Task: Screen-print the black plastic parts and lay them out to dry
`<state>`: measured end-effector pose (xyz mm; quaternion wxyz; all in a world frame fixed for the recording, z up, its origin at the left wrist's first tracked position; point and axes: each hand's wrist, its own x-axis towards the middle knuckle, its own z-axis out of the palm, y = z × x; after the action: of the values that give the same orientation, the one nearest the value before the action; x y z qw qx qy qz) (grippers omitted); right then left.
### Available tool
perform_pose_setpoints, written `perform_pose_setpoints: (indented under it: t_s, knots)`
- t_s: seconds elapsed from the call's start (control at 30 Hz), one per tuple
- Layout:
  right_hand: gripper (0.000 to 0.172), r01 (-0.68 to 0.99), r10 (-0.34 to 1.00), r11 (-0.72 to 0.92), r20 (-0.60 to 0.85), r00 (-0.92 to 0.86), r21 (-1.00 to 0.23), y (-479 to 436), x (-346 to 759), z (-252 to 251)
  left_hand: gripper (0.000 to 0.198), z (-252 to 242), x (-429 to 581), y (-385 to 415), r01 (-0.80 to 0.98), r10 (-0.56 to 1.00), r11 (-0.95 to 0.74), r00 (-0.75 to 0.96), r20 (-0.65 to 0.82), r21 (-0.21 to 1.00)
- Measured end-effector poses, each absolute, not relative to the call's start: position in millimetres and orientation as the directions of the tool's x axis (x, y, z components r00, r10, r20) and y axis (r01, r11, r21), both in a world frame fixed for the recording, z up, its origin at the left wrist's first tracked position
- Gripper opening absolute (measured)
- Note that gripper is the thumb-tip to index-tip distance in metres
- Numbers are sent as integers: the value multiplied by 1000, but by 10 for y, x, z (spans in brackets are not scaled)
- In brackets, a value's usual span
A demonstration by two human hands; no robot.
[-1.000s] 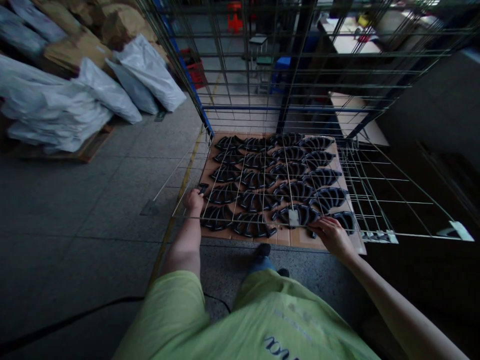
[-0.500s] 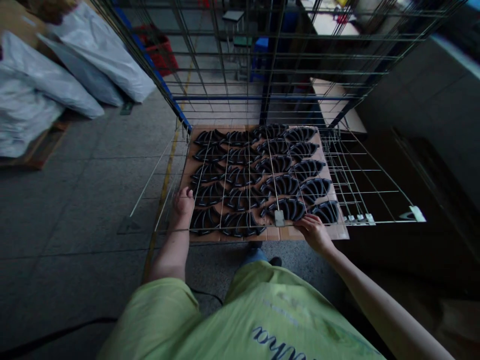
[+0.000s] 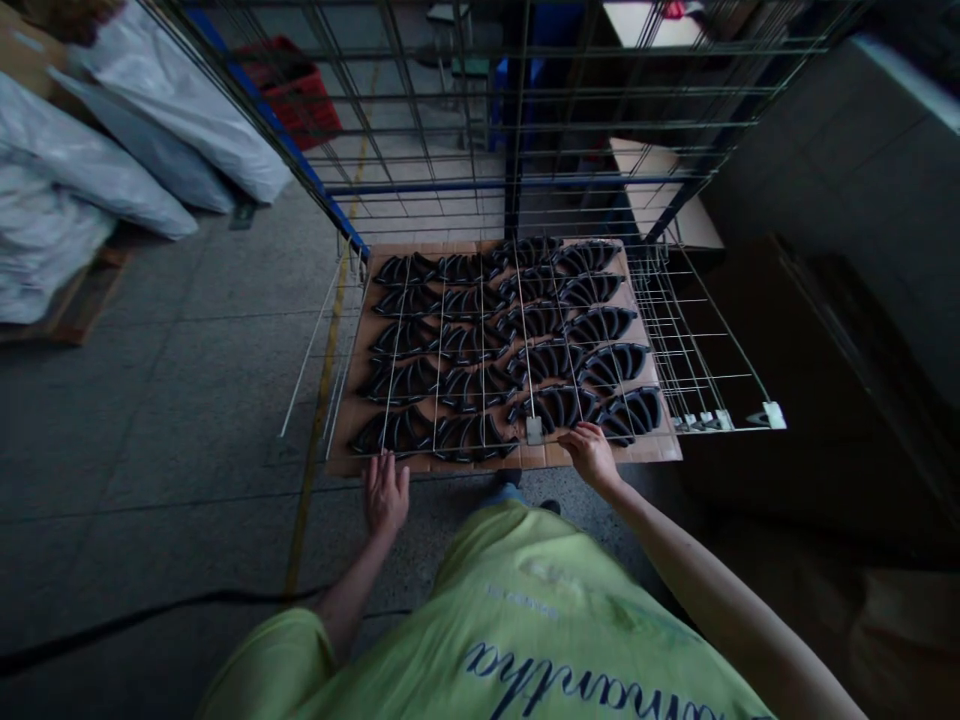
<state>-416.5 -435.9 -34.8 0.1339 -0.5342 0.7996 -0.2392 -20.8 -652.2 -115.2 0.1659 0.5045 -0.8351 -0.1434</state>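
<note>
**A:** Please tell me, what does the left hand (image 3: 386,495) do?

**B:** It is open, with the fingers spread, and it holds nothing. It is at the near edge of the brown cardboard sheet (image 3: 551,456), and the fingertips just reach over this edge.

**A:** And the right hand (image 3: 592,455)?

**B:** It is on the near side of the wire grid (image 3: 739,430), close to a small white tag (image 3: 534,430). The fingers are a little curved. I cannot tell if they have closed on a wire.

**A:** Where are the black curved parts (image 3: 555,408)?

**B:** They lie in neat rows on the cardboard, under the wire grid, and the grid continues past the sheet on the right.

**A:** What is around them?

**B:** A yellow floor line (image 3: 319,430) runs just beside the sheet on the left. White sacks (image 3: 112,150) lie far to the left, and a red crate (image 3: 289,85) stands at the far side, behind the wires.
</note>
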Motion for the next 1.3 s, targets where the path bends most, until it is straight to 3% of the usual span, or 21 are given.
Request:
perform_pose_setpoints:
  t_s: [0.17,0.4,0.8,0.97,1.1,1.3]
  knots:
    - [20,-808,-917,366,-32,-397,-462,-4373,-4109,-517,51,-1060,-106,-6472,-814,-897,441,-412,160,378]
    - [24,-871,-948,310,-54,-314,-381,-4390,-4079,-555,43,-861,-124,-6565,-858,-944,329,-288,161,394]
    - [28,-859,-913,383,-282,-296,-339,-4513,-4046,-426,35,-767,-683,-6594,-888,-983,125,-48,180,442]
    - [29,-864,-905,380,-324,-275,-329,-4536,-4063,-432,34,-608,-1228,-6592,-775,-923,379,-275,269,506]
    - [28,-875,-907,365,-334,-257,-318,-4557,-4086,-447,33,-564,-2001,-6360,-575,-771,625,-559,305,528]
    - [26,-884,-915,343,-324,-239,-317,-4556,-4126,-438,35,-756,-3063,-5845,-343,-509,799,-823,251,494]
